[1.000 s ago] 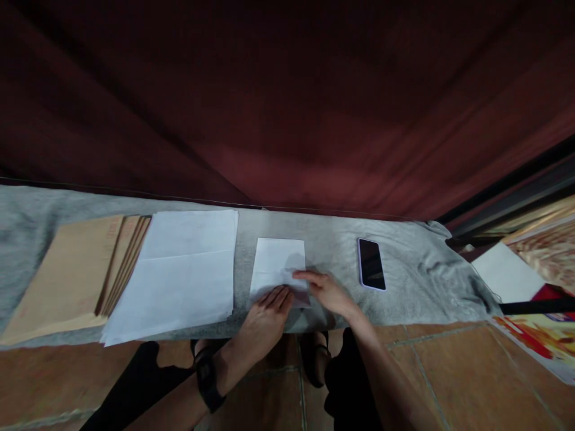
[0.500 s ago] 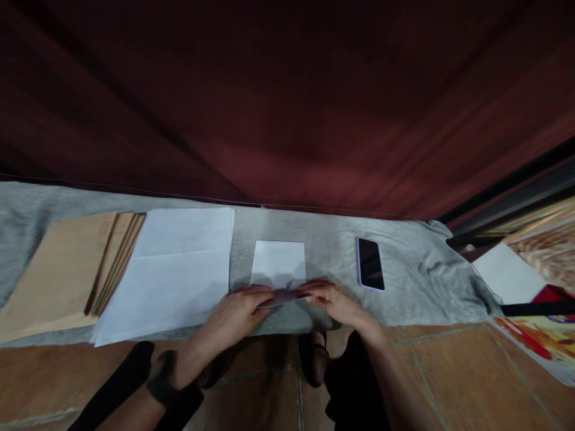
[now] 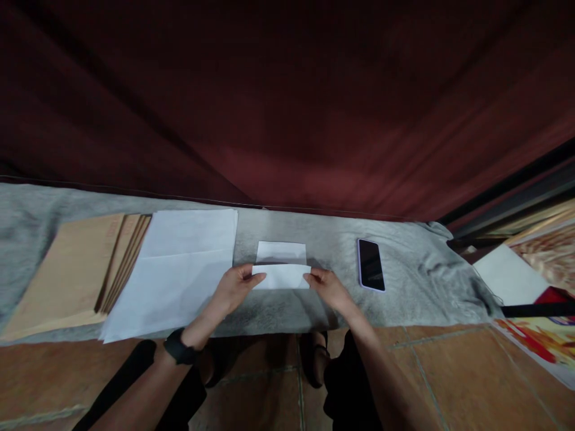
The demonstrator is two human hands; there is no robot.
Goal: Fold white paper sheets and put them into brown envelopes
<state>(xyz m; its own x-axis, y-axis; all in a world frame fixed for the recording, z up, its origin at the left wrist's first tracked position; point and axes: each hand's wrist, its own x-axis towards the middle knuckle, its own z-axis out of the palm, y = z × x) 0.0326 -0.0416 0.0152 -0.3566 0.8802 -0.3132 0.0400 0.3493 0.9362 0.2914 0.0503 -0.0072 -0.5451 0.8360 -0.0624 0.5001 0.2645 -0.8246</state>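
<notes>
Between my two hands is a folded sheet of white paper [image 3: 282, 277], a narrow horizontal strip. My left hand [image 3: 236, 286] pinches its left end, thumb on top. At the right end my right hand [image 3: 327, 287] grips it the same way. Just behind the strip a second piece of white paper [image 3: 281, 251] shows on the grey cloth; its near part is hidden by the strip, and I cannot tell whether the two are joined. To the left of my left hand lies a stack of large white sheets [image 3: 179, 275].
Several brown paper envelopes [image 3: 67, 269] overlap at the far left. A phone [image 3: 371, 265] lies on the grey cloth [image 3: 417, 275] at the right. Behind hangs a dark red curtain [image 3: 287, 120]. Papers and a colourful printed packet [image 3: 539, 341] are at the far right, above the tiled floor [image 3: 449, 371].
Both hands have lifted the paper strip slightly and turned its white face up toward me. My fingers have shifted from pressing low along it to pinching its two ends.
</notes>
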